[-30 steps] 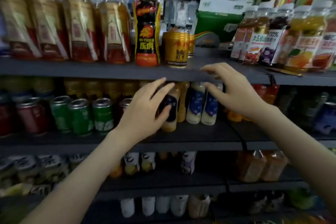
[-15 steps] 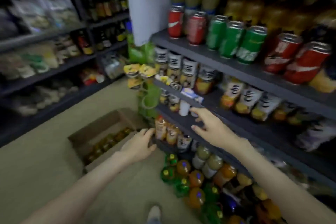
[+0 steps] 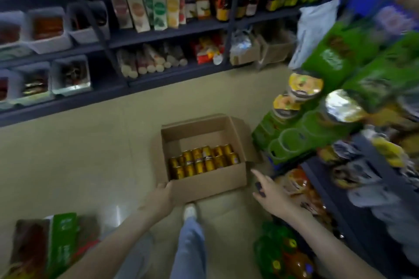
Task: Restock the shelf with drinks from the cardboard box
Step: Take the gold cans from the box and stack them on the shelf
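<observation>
Head view: one cardboard box (image 3: 210, 182) on the floor (image 3: 79, 165) beside the shelf (image 3: 362, 229).
Gold cans (image 3: 204, 161), uncountably blurred, fill its near half; left grip (image 3: 159, 197) touches its near-left corner, closure unclear; right grip (image 3: 269, 197) wide, empty, by near-right corner.

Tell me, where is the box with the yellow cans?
The cardboard box sits on the floor mid-frame in the head view, just past the shoe, with the green display stand on its right.

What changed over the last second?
The view swung down to the floor. The left hand let go of the bottle it held and touches the near corner of the cardboard box; the right hand reaches toward it, open. The gold cans stay in the box.
</observation>
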Tool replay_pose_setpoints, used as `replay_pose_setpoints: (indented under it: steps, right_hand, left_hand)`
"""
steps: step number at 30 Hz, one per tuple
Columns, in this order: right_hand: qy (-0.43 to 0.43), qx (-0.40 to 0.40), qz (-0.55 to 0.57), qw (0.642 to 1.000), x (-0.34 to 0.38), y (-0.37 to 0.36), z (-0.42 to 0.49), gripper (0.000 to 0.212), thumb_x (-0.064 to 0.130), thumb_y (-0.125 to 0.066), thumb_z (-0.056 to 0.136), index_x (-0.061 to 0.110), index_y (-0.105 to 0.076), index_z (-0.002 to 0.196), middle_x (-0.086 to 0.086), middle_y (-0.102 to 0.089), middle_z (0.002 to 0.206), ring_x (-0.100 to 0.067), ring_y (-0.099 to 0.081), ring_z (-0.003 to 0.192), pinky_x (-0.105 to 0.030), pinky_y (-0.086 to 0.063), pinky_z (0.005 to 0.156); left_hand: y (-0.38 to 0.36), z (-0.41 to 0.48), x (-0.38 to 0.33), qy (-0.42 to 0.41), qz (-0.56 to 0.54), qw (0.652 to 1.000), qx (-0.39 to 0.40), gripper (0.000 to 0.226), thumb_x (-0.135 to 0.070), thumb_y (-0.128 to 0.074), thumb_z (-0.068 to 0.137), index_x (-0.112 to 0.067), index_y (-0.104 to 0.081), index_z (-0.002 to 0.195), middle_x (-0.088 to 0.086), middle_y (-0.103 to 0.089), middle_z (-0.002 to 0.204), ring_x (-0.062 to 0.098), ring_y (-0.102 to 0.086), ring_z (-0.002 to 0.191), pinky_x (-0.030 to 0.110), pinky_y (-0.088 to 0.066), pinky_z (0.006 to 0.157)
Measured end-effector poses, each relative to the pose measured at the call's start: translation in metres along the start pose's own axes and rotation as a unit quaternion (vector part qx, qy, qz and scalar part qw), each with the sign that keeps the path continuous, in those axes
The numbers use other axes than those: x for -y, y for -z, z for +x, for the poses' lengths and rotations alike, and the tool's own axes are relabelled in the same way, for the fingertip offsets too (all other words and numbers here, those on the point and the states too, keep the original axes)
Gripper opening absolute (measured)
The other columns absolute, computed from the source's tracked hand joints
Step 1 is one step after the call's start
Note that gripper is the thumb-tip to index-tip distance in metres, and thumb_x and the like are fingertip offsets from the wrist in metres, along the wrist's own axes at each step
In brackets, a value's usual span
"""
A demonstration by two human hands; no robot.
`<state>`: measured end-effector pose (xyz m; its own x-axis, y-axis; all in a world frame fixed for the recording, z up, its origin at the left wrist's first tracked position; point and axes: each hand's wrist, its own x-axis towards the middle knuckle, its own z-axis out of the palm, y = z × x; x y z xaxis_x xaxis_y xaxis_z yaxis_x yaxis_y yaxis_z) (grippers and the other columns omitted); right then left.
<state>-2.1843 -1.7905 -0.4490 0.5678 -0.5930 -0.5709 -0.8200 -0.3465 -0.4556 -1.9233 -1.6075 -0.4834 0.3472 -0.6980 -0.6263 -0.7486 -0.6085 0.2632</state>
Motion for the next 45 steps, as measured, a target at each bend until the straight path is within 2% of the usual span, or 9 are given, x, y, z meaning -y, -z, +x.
replay_pose_setpoints:
  steps: [3, 7, 11, 21, 25, 29, 36, 42, 45]
  right_hand:
    - [-0.053, 0.068, -0.019, 0.996, -0.002, -0.025, 0.088, 0.067, 0.013, -0.045, 0.099, 0.031, -0.01, 0.153, -0.004, -0.024, 0.155, -0.026, -0.038, 0.135, -0.028, -0.04, 0.096]
    - [-0.074, 0.103, -0.039, 0.991, 0.0, -0.052, 0.187, 0.07, 0.012, -0.046, 0.096, 0.03, -0.008, 0.153, -0.006, -0.032, 0.151, -0.031, -0.046, 0.126, -0.04, -0.044, 0.099]
    - [-0.104, 0.097, 0.006, 0.99, -0.008, -0.089, 0.272, 0.074, 0.004, -0.049, 0.096, 0.027, -0.009, 0.154, -0.005, -0.029, 0.153, -0.026, -0.046, 0.127, -0.022, -0.037, 0.085]
    - [-0.131, 0.122, -0.088, 0.98, -0.122, -0.215, 0.478, 0.072, 0.02, -0.049, 0.097, 0.032, -0.005, 0.153, -0.013, -0.02, 0.156, -0.033, -0.031, 0.137, -0.048, -0.032, 0.109]
    - [-0.152, 0.171, -0.138, 0.964, -0.158, -0.251, 0.533, 0.083, 0.035, -0.05, 0.097, 0.038, 0.014, 0.149, -0.015, 0.003, 0.16, -0.039, -0.022, 0.142, -0.05, -0.024, 0.112]
    - [-0.169, 0.186, -0.061, 0.966, -0.178, -0.273, 0.555, 0.104, 0.025, -0.064, 0.09, 0.045, 0.023, 0.144, -0.016, 0.014, 0.158, -0.046, -0.03, 0.136, -0.05, -0.038, 0.105]
    - [-0.157, 0.132, -0.017, 0.979, -0.177, -0.266, 0.554, 0.102, 0.013, -0.077, 0.076, 0.042, -0.005, 0.143, -0.018, -0.021, 0.142, -0.044, -0.042, 0.123, -0.054, -0.045, 0.097]
    - [-0.167, 0.031, 0.14, 0.976, -0.116, -0.177, 0.486, 0.096, 0.015, -0.077, 0.077, 0.036, -0.011, 0.144, -0.014, -0.028, 0.142, -0.034, -0.043, 0.121, -0.041, -0.04, 0.091]
    - [-0.142, 0.002, 0.267, 0.953, -0.069, -0.116, 0.429, 0.097, 0.009, -0.08, 0.072, 0.038, -0.017, 0.141, -0.007, -0.033, 0.14, -0.026, -0.043, 0.122, -0.041, -0.04, 0.096]
  left_hand:
    - [0.022, 0.063, 0.032, 0.03, -0.008, 0.999, -0.03, 0.059, -0.024, -0.039, 0.099, -0.025, -0.015, 0.152, 0.013, -0.041, 0.137, 0.031, -0.046, 0.12, 0.036, -0.043, 0.091]
    - [0.009, 0.149, 0.047, 0.026, -0.012, 0.999, -0.018, 0.055, -0.021, -0.039, 0.098, -0.024, -0.022, 0.15, 0.011, -0.041, 0.137, 0.031, -0.046, 0.12, 0.04, -0.044, 0.092]
    - [-0.049, 0.236, 0.059, 0.058, -0.031, 0.997, 0.026, 0.053, -0.021, -0.04, 0.097, -0.026, -0.027, 0.148, 0.009, -0.04, 0.139, 0.03, -0.049, 0.118, 0.04, -0.045, 0.093]
    - [-0.2, 0.436, 0.077, 0.138, -0.087, 0.985, 0.061, 0.057, -0.032, -0.035, 0.101, -0.034, -0.008, 0.151, 0.018, -0.02, 0.15, 0.035, -0.03, 0.135, 0.046, -0.036, 0.105]
    - [-0.239, 0.517, 0.084, 0.141, -0.117, 0.982, 0.037, 0.055, -0.038, -0.028, 0.103, -0.037, -0.003, 0.151, 0.024, -0.01, 0.154, 0.041, -0.023, 0.138, 0.05, -0.028, 0.109]
    - [-0.262, 0.564, 0.089, 0.146, -0.193, 0.97, 0.004, 0.059, -0.037, -0.038, 0.101, -0.044, -0.006, 0.149, 0.027, -0.029, 0.13, 0.044, -0.039, 0.112, 0.05, -0.033, 0.102]
    - [-0.247, 0.565, 0.089, 0.16, -0.192, 0.968, -0.009, 0.065, -0.027, -0.053, 0.094, -0.044, -0.019, 0.147, 0.023, -0.028, 0.13, 0.043, -0.043, 0.113, 0.047, -0.039, 0.101]
    - [-0.15, 0.489, 0.057, 0.141, -0.233, 0.962, -0.021, 0.067, -0.028, -0.058, 0.091, -0.047, -0.024, 0.145, 0.022, -0.039, 0.126, 0.029, -0.055, 0.081, 0.03, -0.044, 0.089]
    - [-0.073, 0.434, 0.028, 0.076, -0.27, 0.96, -0.011, 0.068, -0.029, -0.061, 0.089, -0.052, -0.026, 0.142, 0.012, -0.052, 0.119, 0.017, -0.053, 0.085, 0.017, -0.039, 0.084]
